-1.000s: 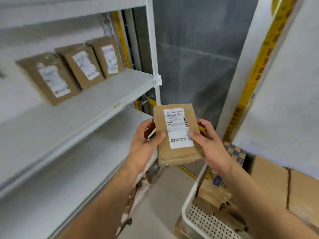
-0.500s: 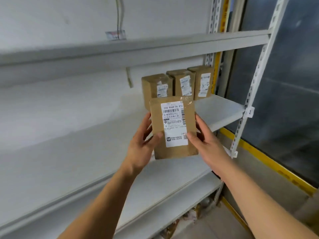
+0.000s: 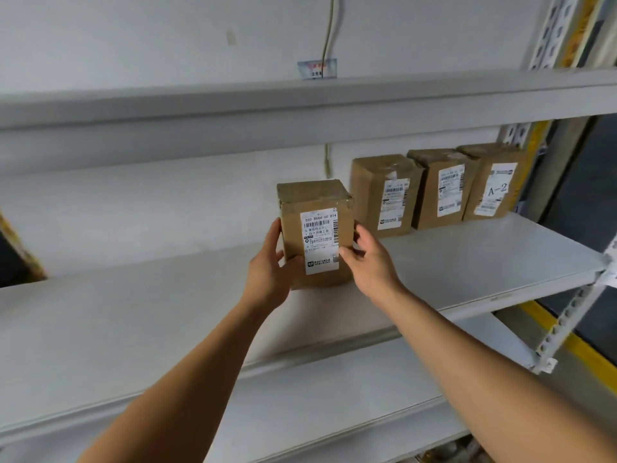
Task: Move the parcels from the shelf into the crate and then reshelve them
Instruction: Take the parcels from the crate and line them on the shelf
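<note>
A brown cardboard parcel (image 3: 315, 233) with a white barcode label stands upright on the middle grey shelf (image 3: 467, 262). My left hand (image 3: 267, 265) holds its left side and lower front, thumb on the front face. My right hand (image 3: 369, 259) grips its right edge, thumb across the label's lower corner. Three more labelled parcels stand in a row to the right: one (image 3: 384, 195) closest, a second (image 3: 440, 188), and a third marked A-2 (image 3: 494, 182) at the far end. The crate is out of view.
An upper shelf (image 3: 300, 108) hangs just above the parcels. A lower shelf (image 3: 334, 396) runs below my forearms. A perforated white upright (image 3: 574, 315) stands at the right end, with a yellow floor stripe (image 3: 584, 349) beyond it. A cable and tag (image 3: 317, 68) hang on the back wall.
I have turned from the crate to the shelf and carried the parcel up and forward; it now rests on the middle shelf left of the row, both hands still on it.
</note>
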`<state>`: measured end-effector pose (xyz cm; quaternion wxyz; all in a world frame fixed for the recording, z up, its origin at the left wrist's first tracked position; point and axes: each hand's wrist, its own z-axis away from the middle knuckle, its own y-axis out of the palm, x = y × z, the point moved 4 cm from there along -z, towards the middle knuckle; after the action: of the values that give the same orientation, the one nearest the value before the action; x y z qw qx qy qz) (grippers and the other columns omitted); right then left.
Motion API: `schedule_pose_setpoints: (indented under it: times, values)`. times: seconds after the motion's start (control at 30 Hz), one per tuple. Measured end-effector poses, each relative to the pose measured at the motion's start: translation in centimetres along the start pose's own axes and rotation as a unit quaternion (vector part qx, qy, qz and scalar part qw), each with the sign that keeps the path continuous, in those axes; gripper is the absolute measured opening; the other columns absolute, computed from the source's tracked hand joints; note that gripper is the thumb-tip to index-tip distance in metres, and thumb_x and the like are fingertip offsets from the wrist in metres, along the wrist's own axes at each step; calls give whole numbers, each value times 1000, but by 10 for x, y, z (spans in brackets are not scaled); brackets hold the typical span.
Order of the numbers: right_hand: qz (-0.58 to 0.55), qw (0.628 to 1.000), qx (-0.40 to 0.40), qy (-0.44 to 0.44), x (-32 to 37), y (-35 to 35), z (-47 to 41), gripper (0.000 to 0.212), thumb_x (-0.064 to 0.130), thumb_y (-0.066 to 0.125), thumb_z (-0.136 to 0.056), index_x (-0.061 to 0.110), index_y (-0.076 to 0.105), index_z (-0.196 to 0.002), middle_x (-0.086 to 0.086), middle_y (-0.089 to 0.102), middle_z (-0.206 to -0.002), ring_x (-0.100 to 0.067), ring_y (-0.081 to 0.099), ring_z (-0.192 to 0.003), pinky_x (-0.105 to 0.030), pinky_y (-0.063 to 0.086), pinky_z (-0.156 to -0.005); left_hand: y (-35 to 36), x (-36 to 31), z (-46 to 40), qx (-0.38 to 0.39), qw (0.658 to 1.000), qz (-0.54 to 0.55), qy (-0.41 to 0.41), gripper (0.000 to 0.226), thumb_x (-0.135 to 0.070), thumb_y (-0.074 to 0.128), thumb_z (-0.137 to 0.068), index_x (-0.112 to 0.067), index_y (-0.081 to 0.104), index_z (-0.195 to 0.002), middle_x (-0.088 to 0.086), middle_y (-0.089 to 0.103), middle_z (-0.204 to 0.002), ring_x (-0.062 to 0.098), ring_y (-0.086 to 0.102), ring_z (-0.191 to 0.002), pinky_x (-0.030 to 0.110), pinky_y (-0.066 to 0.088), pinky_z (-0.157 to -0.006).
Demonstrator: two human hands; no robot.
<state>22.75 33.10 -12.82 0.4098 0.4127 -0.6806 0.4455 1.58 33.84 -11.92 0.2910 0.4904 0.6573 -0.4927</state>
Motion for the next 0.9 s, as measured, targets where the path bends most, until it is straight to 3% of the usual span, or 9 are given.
schedule_pose_setpoints:
  times: [0.07,0.2,0.27,0.37,0.5,0.57,0.7,0.77,0.9]
  values:
    - [2,1000,1,11,-8,-2,-21,56,13,65,-104,24,48,-156,19,57,-136,-6,48,-140,-23,41,-110,9,7,-17,-6,1000,-2,-20,80,-9,65,-98,-51,31,-158,-16,67,-136,16,65,-127,22,56,-92]
    - [10,999,0,45,-25,-7,-60,55,20,61,-107,24,44,-159,5,57,-152,-4,50,-136,-20,38,-102,31,14,-48,-6,999,9,-47,85,-12,67,-96,-56,28,-158,-12,59,-149,21,62,-133,43,57,-104]
    - [29,998,-1,56,-32,-11,-76,54,27,57,-108,29,42,-160,5,57,-151,-13,53,-140,-23,41,-103,41,17,-63,-5,999,12,-52,86,-23,67,-91,-61,26,-156,-13,57,-152,22,63,-131,48,57,-104]
    - [67,996,-7,51,-39,-14,-99,51,37,51,-107,38,42,-158,7,62,-148,-19,62,-130,-36,51,-106,55,23,-84,1,998,20,-52,84,-28,64,-89,-64,26,-154,-15,57,-150,23,65,-129,51,57,-104]
    - [77,995,-18,58,-46,-13,-121,53,41,48,-109,39,37,-160,4,63,-148,-25,63,-129,-44,53,-108,66,27,-107,-2,998,20,-57,83,-14,63,-98,-60,27,-156,-13,55,-153,25,63,-130,43,57,-105]
    - [72,995,-21,65,-48,-11,-126,53,38,47,-110,37,35,-162,2,61,-149,-25,62,-129,-40,53,-106,68,30,-117,-4,998,16,-62,83,-11,61,-98,-61,26,-156,-13,56,-152,24,65,-127,41,60,-100]
    - [66,996,-22,60,-52,-9,-133,52,34,46,-111,32,36,-163,-1,58,-153,-25,59,-134,-41,50,-111,70,36,-124,-13,998,12,-65,86,-5,60,-98,-58,26,-157,-14,58,-150,16,69,-121,21,59,-85]
    - [71,996,-21,55,-52,-9,-134,53,34,45,-111,31,36,-163,-1,57,-154,-25,58,-136,-40,49,-112,71,38,-124,-19,997,14,-74,86,-7,61,-98,-60,26,-157,-13,57,-151,18,67,-124,26,60,-90]
    - [75,996,-8,52,-50,-11,-128,56,38,49,-110,33,34,-164,1,53,-158,-25,55,-140,-42,47,-115,68,38,-121,-19,994,-6,-107,86,-24,66,-95,-60,19,-158,0,53,-157,28,59,-136,52,54,-107]
